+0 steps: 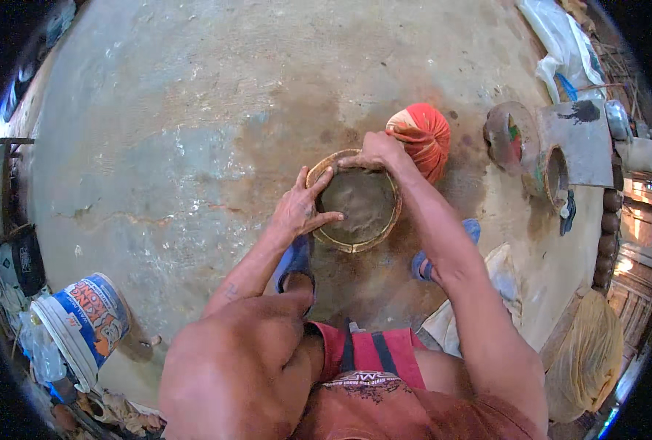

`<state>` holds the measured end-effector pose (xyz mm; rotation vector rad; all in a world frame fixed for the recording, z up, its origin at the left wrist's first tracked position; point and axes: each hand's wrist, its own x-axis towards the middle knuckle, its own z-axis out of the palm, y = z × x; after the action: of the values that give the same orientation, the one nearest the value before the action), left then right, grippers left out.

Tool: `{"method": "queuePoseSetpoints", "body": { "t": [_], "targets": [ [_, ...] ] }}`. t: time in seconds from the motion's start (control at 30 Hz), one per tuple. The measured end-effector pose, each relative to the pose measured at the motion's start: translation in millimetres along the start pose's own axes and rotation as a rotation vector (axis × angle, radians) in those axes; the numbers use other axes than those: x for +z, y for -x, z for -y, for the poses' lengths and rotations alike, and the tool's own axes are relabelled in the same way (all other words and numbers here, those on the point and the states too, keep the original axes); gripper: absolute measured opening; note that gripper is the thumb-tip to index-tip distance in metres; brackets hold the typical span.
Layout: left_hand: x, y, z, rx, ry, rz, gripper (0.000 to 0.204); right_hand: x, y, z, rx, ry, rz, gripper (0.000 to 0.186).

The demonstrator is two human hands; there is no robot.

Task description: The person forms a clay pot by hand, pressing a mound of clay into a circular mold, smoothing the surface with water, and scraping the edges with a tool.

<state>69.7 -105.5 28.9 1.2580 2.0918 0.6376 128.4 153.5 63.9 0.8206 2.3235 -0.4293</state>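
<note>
Rough concrete floor (194,110) fills nearly the whole view, pale grey and cracked at the left, stained dark brown and damp-looking around the middle. At the right stand two short cylinder moulds (531,150) beside a grey slab (579,139), with white sacking (561,44) behind and a yellowish sack (586,352) lower down. A blue and white bucket (84,319) lies tipped at the lower left.

Between the blue sandals (294,260) sits a round mould (355,199), its rim tan, filled with wet grey mix. An orange cloth bundle (423,138) lies just behind it. The left hand (302,209) rests on the near-left rim, fingers spread and flat, not closed on anything. The right hand (377,152) curls over the far rim and grips it.

Judging from this, the risk lies in uneven handling: the mix looks soft, so pulling on one side only could tilt the mould and slump or spill the fill. The damp floor could also let the mould slide.
</note>
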Motion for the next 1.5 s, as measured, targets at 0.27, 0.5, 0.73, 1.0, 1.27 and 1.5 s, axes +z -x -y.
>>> {"method": "queuePoseSetpoints", "body": {
  "t": [0.27,0.5,0.73,1.0,1.27,1.5],
  "targets": [
    [12.9,6.1,-7.1,-0.046,0.105,-0.111,0.12,10.8,-1.7,6.7,0.073,-0.039,0.005,0.107],
    [-2.3,2.7,-15.7,-0.128,0.01,0.11,0.129,6.8,21.7,7.1,0.082,-0.059,-0.108,0.106],
    [15.9,39.1,-20.7,-0.079,0.124,-0.138,0.124,12.2,5.2,-8.7,0.088,-0.144,0.067,0.097],
    [29.1,33.5,-30.6,0.001,-0.274,-0.113,0.117,12.7,18.2,1.3,0.008,-0.1,-0.023,0.09],
    [23.3,46.8,21.7,-0.02,0.095,-0.175,0.122,28.4,45.5,-24.5,-0.084,-0.486,-0.146,0.082],
    [21.5,9.8,21.8,-0.165,0.047,-0.111,0.143,55.5,49.2,-43.5,-0.019,-0.463,-0.283,0.077]
  ]
}}
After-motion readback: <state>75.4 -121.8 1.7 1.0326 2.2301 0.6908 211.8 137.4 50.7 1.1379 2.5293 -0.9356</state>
